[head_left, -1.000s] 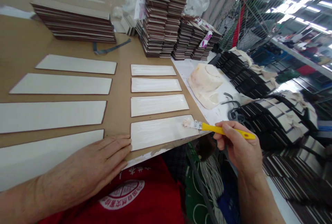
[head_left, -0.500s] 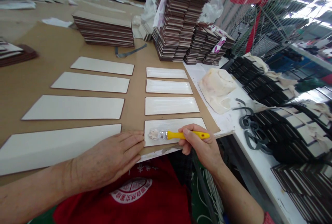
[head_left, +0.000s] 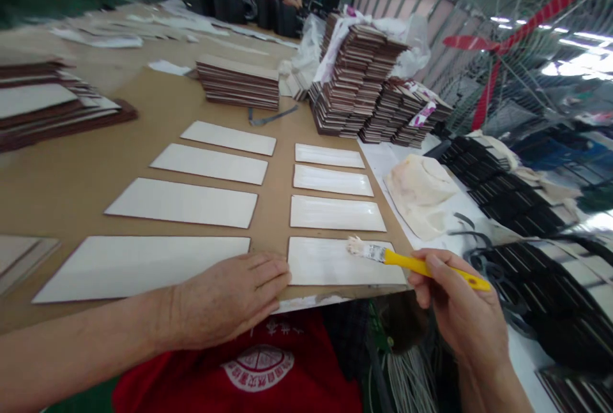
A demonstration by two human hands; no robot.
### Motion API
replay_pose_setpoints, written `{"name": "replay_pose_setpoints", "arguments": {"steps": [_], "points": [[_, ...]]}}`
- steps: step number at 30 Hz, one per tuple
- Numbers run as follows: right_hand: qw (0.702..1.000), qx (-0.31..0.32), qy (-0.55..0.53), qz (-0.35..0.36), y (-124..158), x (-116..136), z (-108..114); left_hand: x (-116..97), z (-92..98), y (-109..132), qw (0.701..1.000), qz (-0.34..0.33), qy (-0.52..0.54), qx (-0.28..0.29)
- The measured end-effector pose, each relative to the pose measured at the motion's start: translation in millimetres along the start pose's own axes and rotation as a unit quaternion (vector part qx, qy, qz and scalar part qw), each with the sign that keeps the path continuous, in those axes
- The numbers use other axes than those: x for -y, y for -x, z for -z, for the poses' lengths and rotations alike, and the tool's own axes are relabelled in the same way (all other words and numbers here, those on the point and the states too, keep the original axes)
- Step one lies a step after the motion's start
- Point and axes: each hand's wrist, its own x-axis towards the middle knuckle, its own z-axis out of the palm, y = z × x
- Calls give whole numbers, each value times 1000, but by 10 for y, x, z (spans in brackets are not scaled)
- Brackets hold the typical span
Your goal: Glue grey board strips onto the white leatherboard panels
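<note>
The right hand (head_left: 462, 311) is holding a yellow-handled paintbrush (head_left: 424, 265), its fingers closed around the handle; the bristles (head_left: 355, 246) are standing over the upper part of the nearest short white board (head_left: 325, 267), which is lying at the front edge of the table (head_left: 268, 225). The left hand (head_left: 232, 301) is lying flat and extended, gripping nothing that I can see, with fingertips touching this board's left end. For an even coat, I think, the brush should be going lengthwise with light pressure, reaching the corners without spilling over, while the left fingers are steadying only the edge. Whether the bristles are pressing or hovering, I cannot tell. The left hand is partly covering the near long board (head_left: 148, 266); its own palm is not showing. The pale container's (head_left: 421, 189) inside is staying unclear.
</note>
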Motion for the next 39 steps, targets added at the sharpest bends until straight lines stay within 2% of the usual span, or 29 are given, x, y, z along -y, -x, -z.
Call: {"name": "replay_pose_setpoints", "arguments": {"steps": [2,4,6,8,11,13,15,17,21,24,30,39], "points": [[1000,15,-16,-5,-82,81,-92,72,112,12,1000,-12,13,-20],[999,34,-17,-6,-215,188,-222,275,237,80,999,-4,8,-33],[998,68,-12,-4,-381,322,-408,635,366,220,997,51,-28,-41],[993,115,-10,5,-561,469,-667,1131,487,423,986,142,-75,-43],[983,179,-24,16,-846,652,-1193,1962,609,765,962,245,-121,-5],[976,212,-41,16,-1049,711,-1605,2442,633,957,954,270,-128,-1],[970,236,-58,14,-1254,715,-2028,2797,612,1091,952,279,-127,5],[968,244,-64,9,-1445,686,-2432,3030,552,1164,950,285,-126,13],[971,233,-47,6,-1724,612,-3090,3260,384,1192,948,292,-124,22],[971,235,-39,8,-1840,595,-3407,3332,298,1174,949,293,-116,25],[970,241,-40,9,-1939,556,-3742,3318,246,1143,945,308,-107,8],[970,239,-49,4,-2061,285,-4256,3230,200,1187,940,321,-105,-50]]}}
